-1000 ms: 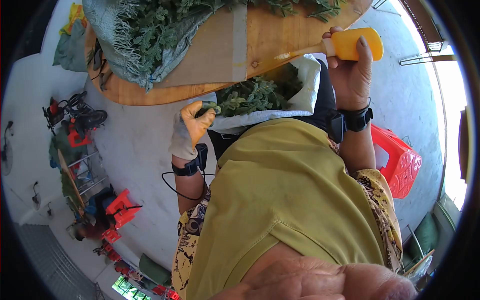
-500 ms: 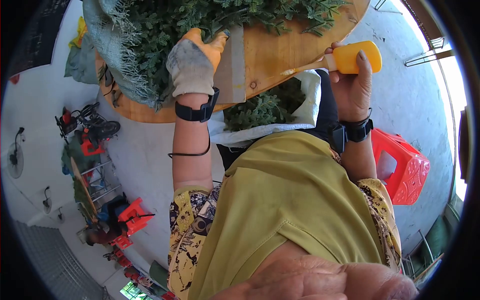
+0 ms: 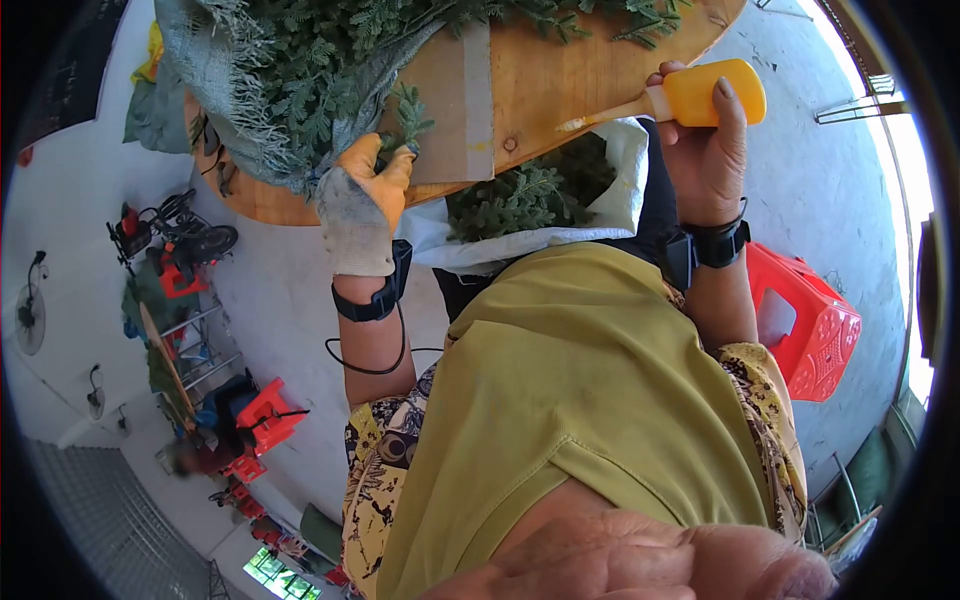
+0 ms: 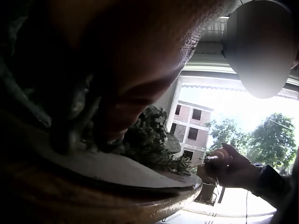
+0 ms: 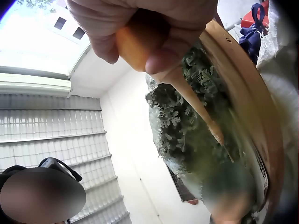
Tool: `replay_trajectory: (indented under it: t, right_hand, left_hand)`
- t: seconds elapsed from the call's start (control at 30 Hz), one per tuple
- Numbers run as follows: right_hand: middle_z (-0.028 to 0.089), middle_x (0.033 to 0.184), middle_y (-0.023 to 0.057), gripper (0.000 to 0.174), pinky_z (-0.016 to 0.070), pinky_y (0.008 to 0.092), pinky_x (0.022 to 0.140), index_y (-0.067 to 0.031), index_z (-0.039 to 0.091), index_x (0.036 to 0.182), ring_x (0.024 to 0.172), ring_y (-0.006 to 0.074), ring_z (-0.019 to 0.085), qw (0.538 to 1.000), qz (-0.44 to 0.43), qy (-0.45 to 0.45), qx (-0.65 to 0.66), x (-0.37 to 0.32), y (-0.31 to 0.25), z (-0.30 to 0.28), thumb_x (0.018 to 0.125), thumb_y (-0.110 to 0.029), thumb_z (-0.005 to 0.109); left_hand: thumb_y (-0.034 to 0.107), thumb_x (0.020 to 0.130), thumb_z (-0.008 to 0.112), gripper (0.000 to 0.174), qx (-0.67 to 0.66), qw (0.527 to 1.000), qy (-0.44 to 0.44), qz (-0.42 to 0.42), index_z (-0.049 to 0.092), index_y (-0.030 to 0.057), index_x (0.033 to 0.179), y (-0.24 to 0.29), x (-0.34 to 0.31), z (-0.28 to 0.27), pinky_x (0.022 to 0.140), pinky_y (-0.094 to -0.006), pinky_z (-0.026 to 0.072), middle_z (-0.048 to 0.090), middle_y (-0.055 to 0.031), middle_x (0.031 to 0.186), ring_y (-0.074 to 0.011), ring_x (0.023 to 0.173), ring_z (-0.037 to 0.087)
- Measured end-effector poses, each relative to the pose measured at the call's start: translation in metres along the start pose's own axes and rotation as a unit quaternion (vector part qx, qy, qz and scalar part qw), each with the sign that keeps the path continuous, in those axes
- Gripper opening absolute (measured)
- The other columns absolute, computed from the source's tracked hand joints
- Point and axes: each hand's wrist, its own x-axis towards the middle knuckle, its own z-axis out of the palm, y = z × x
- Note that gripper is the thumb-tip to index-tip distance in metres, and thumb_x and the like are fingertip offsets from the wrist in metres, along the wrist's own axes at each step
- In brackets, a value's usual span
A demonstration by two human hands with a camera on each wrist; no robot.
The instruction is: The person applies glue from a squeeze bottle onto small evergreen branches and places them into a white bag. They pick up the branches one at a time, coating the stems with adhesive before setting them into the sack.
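My left hand (image 3: 362, 205), in a grey-and-orange work glove, pinches a green fir-like sprig (image 3: 410, 115) at the front edge of the table, its needled end pointing away from me. In the left wrist view that hand is dark and covers most of the sprig. My bare right hand (image 3: 708, 165) holds a yellow squeeze bottle (image 3: 718, 92) on its side. The bottle's long nozzle (image 5: 196, 102) points left, with pale residue at its tip. A large pile of similar sprigs (image 3: 315, 75) spills from a grey-green woven sack (image 3: 215, 90).
A cardboard sheet (image 3: 440, 110) lies on the round wooden table (image 3: 545, 80). Below its edge, a white sack (image 3: 628, 195) with more sprigs lies open across my lap. A red plastic stool (image 3: 825, 345) stands at my right. Far left are a motorbike (image 3: 190, 230) and red stools.
My left hand first reached from near the lap sack up to the pile, then drew back toward the table edge with a sprig. My right hand has kept the bottle at nearly the same spot.
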Motion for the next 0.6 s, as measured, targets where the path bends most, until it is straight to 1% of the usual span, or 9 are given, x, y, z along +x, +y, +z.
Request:
replay_trajectory:
  t: [0.03,0.07,0.13,0.23,0.37,0.43,0.47,0.57,0.6]
  right_hand:
    - [0.063,0.105,0.0184,0.034,0.0477,0.0268,0.055,0.0032,0.051,0.113,0.095,0.0292,0.062,1.000,0.003,0.001,-0.001,0.000,0.002,-0.001,0.093,-0.024,0.057]
    - [0.063,0.105,0.0183,0.035,0.0476,0.0267,0.055,0.0031,0.051,0.114,0.095,0.0292,0.062,1.000,0.003,-0.004,-0.003,0.000,0.003,-0.002,0.093,-0.024,0.057]
    - [0.063,0.105,0.0182,0.035,0.0476,0.0265,0.055,0.0029,0.050,0.114,0.095,0.0292,0.062,1.000,0.005,-0.010,-0.006,0.001,0.005,-0.002,0.093,-0.024,0.057]
    - [0.063,0.105,0.0180,0.035,0.0475,0.0264,0.055,0.0029,0.050,0.115,0.096,0.0292,0.062,1.000,0.009,-0.019,-0.003,0.001,0.006,0.000,0.093,-0.024,0.057]
    - [0.063,0.104,0.0177,0.035,0.0474,0.0264,0.055,0.0026,0.050,0.115,0.097,0.0290,0.062,1.000,0.005,-0.015,-0.014,0.001,0.005,0.001,0.093,-0.024,0.057]
    - [0.063,0.104,0.0174,0.035,0.0474,0.0264,0.055,0.0026,0.051,0.115,0.097,0.0288,0.062,1.000,0.005,-0.011,-0.021,0.000,0.005,0.001,0.093,-0.024,0.057]
    - [0.064,0.104,0.0172,0.034,0.0474,0.0265,0.055,0.0027,0.052,0.114,0.096,0.0283,0.062,1.000,0.008,-0.014,-0.014,0.000,0.005,0.002,0.093,-0.024,0.056]
    - [0.064,0.104,0.0168,0.033,0.0478,0.0268,0.055,0.0027,0.053,0.113,0.096,0.0277,0.062,1.000,0.006,-0.015,-0.013,0.001,0.004,0.000,0.093,-0.025,0.056]
    - [0.064,0.104,0.0168,0.033,0.0480,0.0271,0.055,0.0026,0.054,0.112,0.096,0.0275,0.063,1.000,0.004,-0.018,-0.018,0.002,0.005,0.000,0.094,-0.025,0.056]
  left_hand:
    - [0.019,0.078,0.071,0.028,0.033,0.999,0.020,0.010,0.066,-0.0022,0.096,-0.002,-0.003,0.000,0.064,-0.0329,0.0477,0.066,-0.0125,0.075,-0.0187,0.067,0.061]
    - [0.019,0.078,0.071,0.028,0.032,0.999,0.019,0.007,0.066,-0.0022,0.096,-0.005,-0.004,0.001,0.064,-0.0329,0.0477,0.066,-0.0125,0.075,-0.0187,0.067,0.061]
    - [0.026,0.077,0.073,0.035,-0.052,0.996,0.059,0.042,0.066,-0.0009,0.098,-0.010,-0.003,0.001,0.069,-0.0354,0.0492,0.067,-0.0190,0.085,-0.0268,0.073,0.065]
    - [0.030,0.076,0.074,0.038,-0.038,0.998,0.040,-0.003,0.067,-0.0008,0.098,0.005,0.002,-0.007,0.069,-0.0358,0.0493,0.068,-0.0193,0.083,-0.0293,0.075,0.066]
    - [0.027,0.076,0.074,0.036,-0.015,1.000,-0.016,-0.018,0.067,-0.0014,0.097,0.019,0.015,-0.002,0.067,-0.0362,0.0494,0.068,-0.0171,0.080,-0.0277,0.071,0.065]
    - [0.023,0.076,0.074,0.035,0.028,0.999,0.040,0.020,0.066,-0.0045,0.095,0.001,0.021,0.018,0.064,-0.0353,0.0487,0.067,-0.0152,0.073,-0.0209,0.064,0.062]
    - [0.023,0.076,0.074,0.035,0.029,0.999,0.040,0.020,0.066,-0.0045,0.095,-0.003,0.020,0.020,0.064,-0.0353,0.0487,0.067,-0.0152,0.073,-0.0209,0.064,0.062]
    - [0.019,0.080,0.070,0.027,-0.068,0.997,0.011,-0.023,0.066,-0.0040,0.092,-0.005,0.012,0.022,0.060,-0.0324,0.0487,0.067,-0.0117,0.073,-0.0177,0.062,0.060]
    - [0.016,0.083,0.068,0.021,-0.245,0.967,-0.020,-0.066,0.066,-0.0027,0.092,-0.007,0.007,0.019,0.059,-0.0299,0.0487,0.067,-0.0094,0.075,-0.0156,0.063,0.060]
